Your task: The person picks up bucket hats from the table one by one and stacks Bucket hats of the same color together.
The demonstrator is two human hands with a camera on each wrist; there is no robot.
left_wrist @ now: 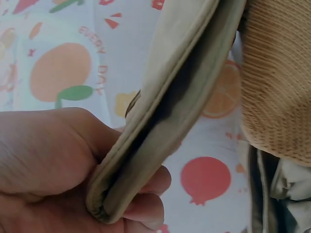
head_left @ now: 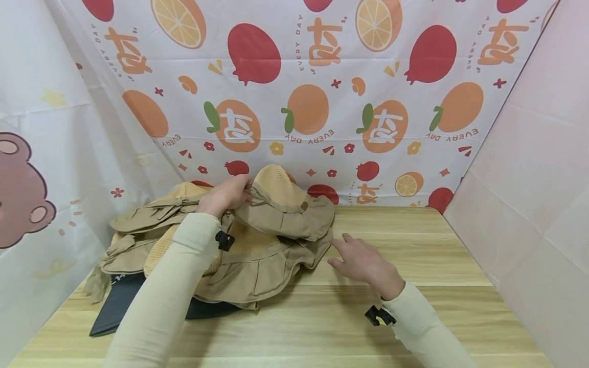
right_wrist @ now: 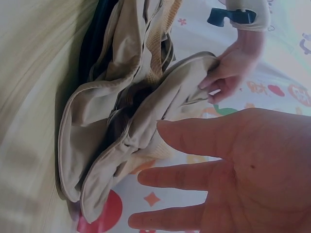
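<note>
With two pale sleeves (head_left: 161, 291) reaching in from the near edge, one black clip (head_left: 224, 240) per wrist, workspace is one wood table (head_left: 294, 332). One dark flat item (head_left: 117, 304) lies on it, nearest, under the pile. Right hand (head_left: 361, 260): fingers straight and spread, holding nothing, just right of the tan hats (head_left: 250, 276); can't tell if a fingertip touches. Hat count: at least three, overlap hides the exact number. Left hand (head_left: 225, 197) grips the brim of the uppermost hat (head_left: 287, 217) at its left end, edge between thumb and fingers; rest of that hat extends right of them, crown up. Behind: one fruit-print curtain (head_left: 340, 153). Left side: one white curtain (head_left: 46, 92), one brown bear (head_left: 20, 189) on it.
</note>
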